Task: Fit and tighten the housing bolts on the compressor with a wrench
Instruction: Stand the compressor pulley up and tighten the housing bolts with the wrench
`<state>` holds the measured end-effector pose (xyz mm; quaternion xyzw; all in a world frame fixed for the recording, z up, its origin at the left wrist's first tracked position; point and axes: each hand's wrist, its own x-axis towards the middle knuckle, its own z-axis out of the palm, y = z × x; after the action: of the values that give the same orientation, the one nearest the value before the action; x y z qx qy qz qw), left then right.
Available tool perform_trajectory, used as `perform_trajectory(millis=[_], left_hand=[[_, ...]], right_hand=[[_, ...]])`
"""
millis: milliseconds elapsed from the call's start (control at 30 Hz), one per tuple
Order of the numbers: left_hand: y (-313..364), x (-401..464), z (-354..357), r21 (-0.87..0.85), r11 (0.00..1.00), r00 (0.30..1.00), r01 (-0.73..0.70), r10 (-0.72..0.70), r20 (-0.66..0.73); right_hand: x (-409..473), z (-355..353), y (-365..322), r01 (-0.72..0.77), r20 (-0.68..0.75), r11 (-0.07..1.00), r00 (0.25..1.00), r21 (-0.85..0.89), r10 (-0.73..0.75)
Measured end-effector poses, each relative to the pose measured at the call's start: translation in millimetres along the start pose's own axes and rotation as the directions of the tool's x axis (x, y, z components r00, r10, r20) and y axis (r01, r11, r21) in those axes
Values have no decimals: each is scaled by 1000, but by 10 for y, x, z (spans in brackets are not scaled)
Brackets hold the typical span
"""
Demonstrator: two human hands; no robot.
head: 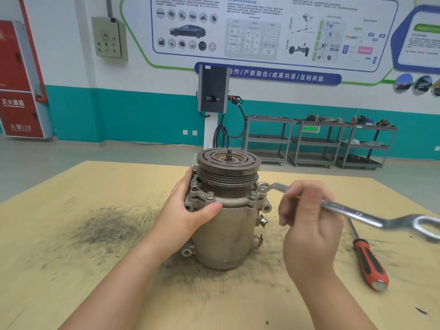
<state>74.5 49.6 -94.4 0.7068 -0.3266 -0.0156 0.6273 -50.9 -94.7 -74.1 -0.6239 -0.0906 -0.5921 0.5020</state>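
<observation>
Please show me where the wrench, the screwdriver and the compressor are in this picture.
wrench (342, 209): head view, on the flat shaft just right of the right hand.
screwdriver (366, 258): head view, on the red and black handle.
compressor (226, 236): head view, on the bare front of the round body.

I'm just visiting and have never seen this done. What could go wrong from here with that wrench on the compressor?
The wrench ring sits at a bolt on the far right of the flange; if it is seated only partly, it may slip and round the head. The compressor stands upright, steadied only by the left hand, so a hard pull by the right hand might tip it.
</observation>
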Motion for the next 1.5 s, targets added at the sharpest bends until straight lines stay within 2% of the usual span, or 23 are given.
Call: perform_trajectory(millis=[67,133,200,333,567,600,667,733,767,833,900,1000,1067,1133,1200,1300,1500], left_hand=[[2,-2,2,0,1000,1000,5,-5,-1],[4,-4,5,3,1000,1000,7,-7,0],[11,-5,7,9,1000,1000,10,-10,-2],[23,-6,7,15,1000,1000,6,-6,-8],[24,-13,5,0,1000,1000,6,-6,-3],[24,-11,4,0,1000,1000,5,-5,-3],[28,-8,2,3,1000,1000,2,-2,-1],[33,-9,1,4,1000,1000,4,-4,2],[34,-7,0,0,1000,1000,4,-4,4],[22,-3,-3,-9,1000,1000,0,0,5],[6,-1,-3,-14,1000,1000,-11,11,4],[-21,8,-1,-21,1000,1000,-14,14,4],[-27,10,-4,-17,1000,1000,-12,12,2],[-35,13,-4,-15,1000,1000,-12,12,3],[-23,11,-1,-13,1000,1000,-12,12,2],[-8,0,-1,-12,1000,1000,-8,8,-1],[13,-9,6,-1,1000,1000,-7,7,-4]], right_hand=[[66,-39,-41,-196,-79,957,973,214,217],[115,-62,-39,-363,-42,842,910,400,412],[143,-66,-14,-458,19,736,854,498,519],[169,-60,23,-547,110,664,807,510,580],[270,-148,48,-673,191,544,699,501,689],[249,-136,61,-654,153,588,720,475,677],[171,-101,72,-542,28,774,824,328,566],[76,-63,47,-299,-24,949,953,102,303],[36,-42,39,-146,4,989,989,-13,146],[-33,-3,26,116,135,974,987,-196,-90],[-82,38,14,293,233,899,946,-324,-224],[-82,42,3,393,278,838,912,-378,-303],[-30,11,-10,291,189,907,952,-304,-242],[27,-19,-22,70,-3,992,998,-110,-70],[79,-46,-44,-134,-130,986,981,103,147],[124,-55,-30,-369,-72,877,910,309,408],[206,-89,33,-547,71,724,815,420,574]])
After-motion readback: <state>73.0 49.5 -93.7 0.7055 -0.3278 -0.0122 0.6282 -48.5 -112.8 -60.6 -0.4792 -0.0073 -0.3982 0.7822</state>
